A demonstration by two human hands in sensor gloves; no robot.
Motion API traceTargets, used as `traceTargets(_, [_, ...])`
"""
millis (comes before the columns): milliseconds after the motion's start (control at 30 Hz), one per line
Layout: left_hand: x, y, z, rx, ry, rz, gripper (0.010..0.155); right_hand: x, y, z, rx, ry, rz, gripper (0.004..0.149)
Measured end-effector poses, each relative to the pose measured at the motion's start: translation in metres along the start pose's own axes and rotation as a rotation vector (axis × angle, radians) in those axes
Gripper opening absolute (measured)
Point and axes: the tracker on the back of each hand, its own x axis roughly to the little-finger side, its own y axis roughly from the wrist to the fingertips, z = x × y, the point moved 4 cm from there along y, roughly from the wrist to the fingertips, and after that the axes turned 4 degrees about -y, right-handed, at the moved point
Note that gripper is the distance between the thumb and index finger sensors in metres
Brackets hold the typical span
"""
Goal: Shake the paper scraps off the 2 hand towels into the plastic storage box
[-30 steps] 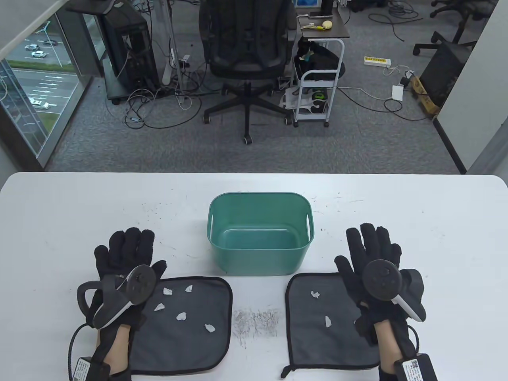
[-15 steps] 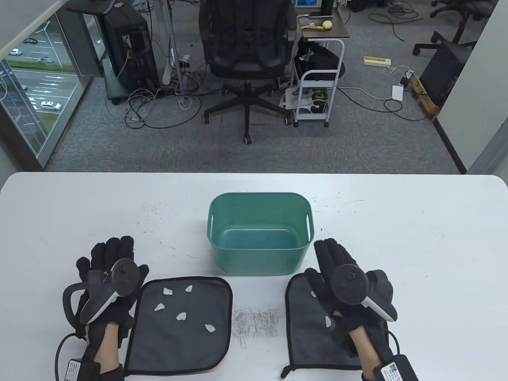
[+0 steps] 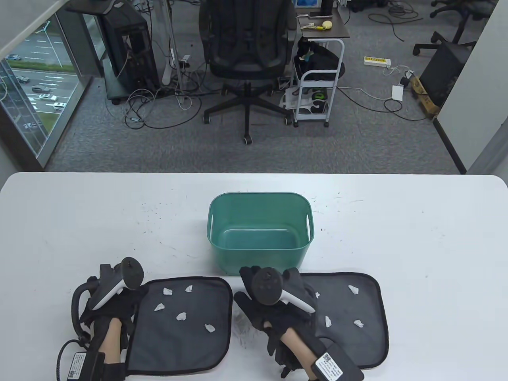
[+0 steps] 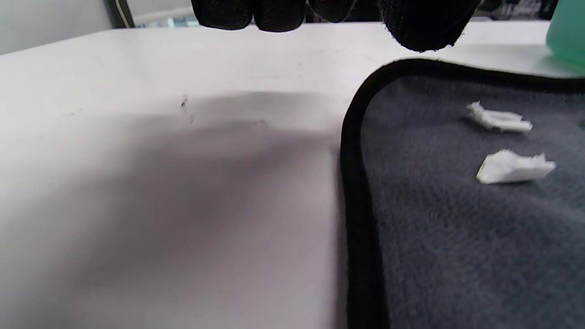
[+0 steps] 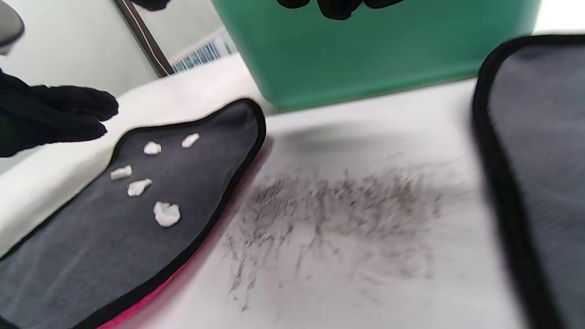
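Two dark grey hand towels with black edging lie flat at the table's near edge. The left towel (image 3: pixel 182 329) (image 5: pixel 114 246) carries several white paper scraps (image 3: pixel 181 316) (image 4: pixel 514 167). The right towel (image 3: pixel 353 341) (image 5: pixel 539 137) also holds several scraps (image 3: pixel 358 323). Just beyond them stands the green plastic storage box (image 3: pixel 260 234) (image 5: pixel 374 45), with nothing in it. My left hand (image 3: pixel 133 291) hovers at the left towel's far left corner, its fingertips (image 4: pixel 274 13) above the table, holding nothing. My right hand (image 3: pixel 250 289) is spread over the gap between the towels and the right towel's left edge, also holding nothing.
A patch of grey scuff marks (image 3: pixel 256 319) (image 5: pixel 329 205) lies on the white table (image 3: pixel 436 238) between the towels. An office chair (image 3: pixel 248 51) and a small cart (image 3: pixel 317 91) stand on the floor beyond the table's far edge.
My right hand has swept left across the right towel to its left edge, uncovering more scraps. My left hand has drawn back toward me to the left towel's far left corner.
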Motion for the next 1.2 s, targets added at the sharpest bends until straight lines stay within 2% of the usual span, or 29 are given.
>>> traceTargets(133, [0.002, 0.007, 0.013, 0.085, -0.001, -0.005, 0.078, -0.010, 0.024, -0.022, -0.063, -0.032, -0.085, 0.070])
traceTargets(433, [0.002, 0.011, 0.023, 0.116, -0.005, -0.004, 0.078, -0.012, 0.051, -0.048, -0.121, -0.069, -0.205, 0.070])
traceTargets(567, [0.002, 0.014, 0.030, 0.150, 0.021, -0.018, 0.077, -0.011, 0.054, -0.051, -0.123, -0.085, -0.222, 0.070])
traceTargets(1067, [0.000, 0.015, 0.032, 0.129, 0.023, -0.004, 0.075, -0.012, 0.056, -0.056, -0.113, -0.102, -0.267, 0.066])
traceTargets(1200, [-0.001, 0.016, 0.034, 0.133, 0.014, 0.008, 0.072, -0.018, 0.057, -0.060, -0.098, -0.171, -0.275, 0.066])
